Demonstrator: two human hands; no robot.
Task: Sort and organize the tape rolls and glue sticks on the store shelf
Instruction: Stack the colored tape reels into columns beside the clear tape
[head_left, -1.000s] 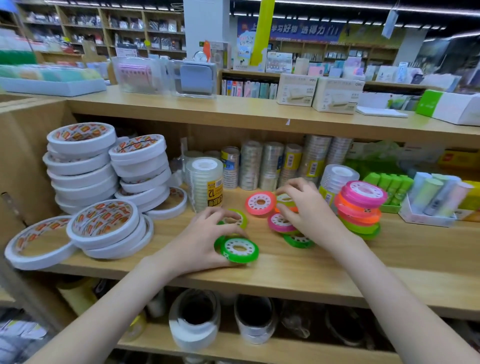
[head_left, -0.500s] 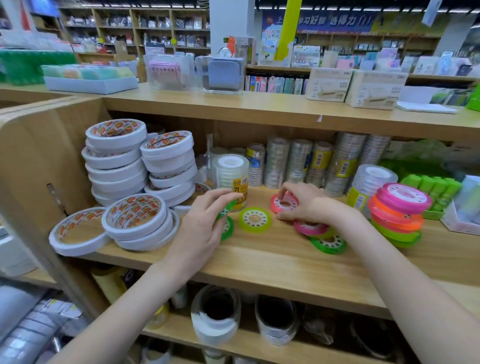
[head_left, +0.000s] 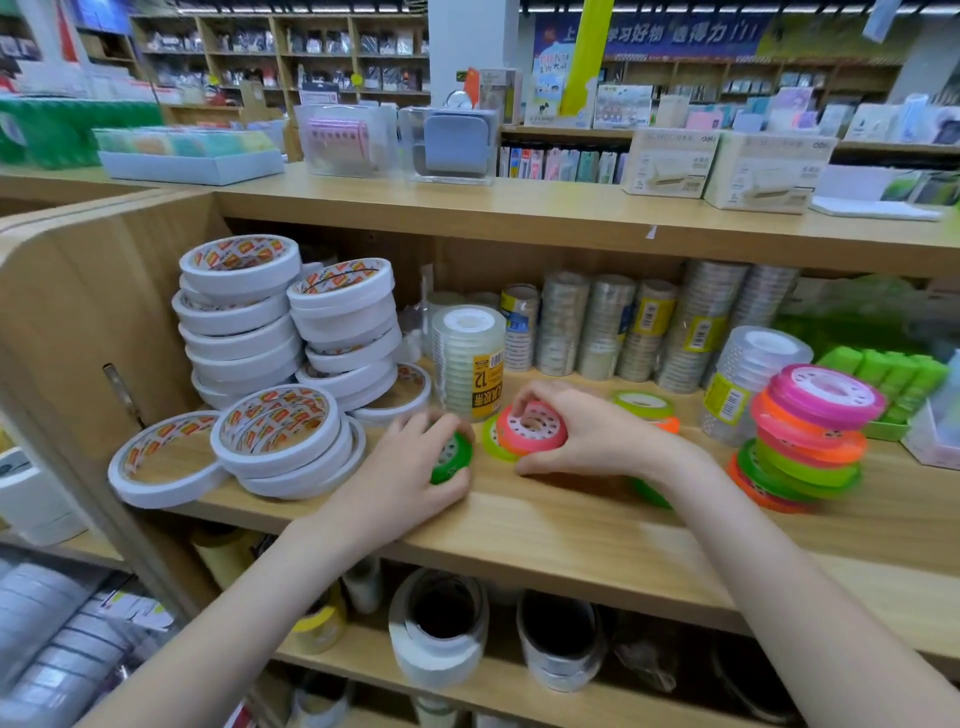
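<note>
- Gripping a green tape roll (head_left: 451, 457) tilted on the shelf (head_left: 545, 525), the left hand (head_left: 402, 478) curls round it.
- Right hand (head_left: 587, 436) clamps a pink tape roll (head_left: 532, 428).

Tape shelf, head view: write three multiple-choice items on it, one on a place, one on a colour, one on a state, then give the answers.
1. Where does the leaning stack of neon rolls stand?
A. right of both hands
B. left of the white rolls
C. on the top shelf

2. What colour is the roll in the left hand?
A. blue
B. green
C. white

3. How is the pink roll held?
A. lying flat, untouched
B. hanging from a hook
C. gripped, tilted up on edge

Answers:
1 A, the stack stands at the right end of the wooden shelf, beyond the right hand.
2 B, a green roll shows between the curled fingers.
3 C, the right hand's fingers wrap the roll, and its face is turned toward the camera.
</note>
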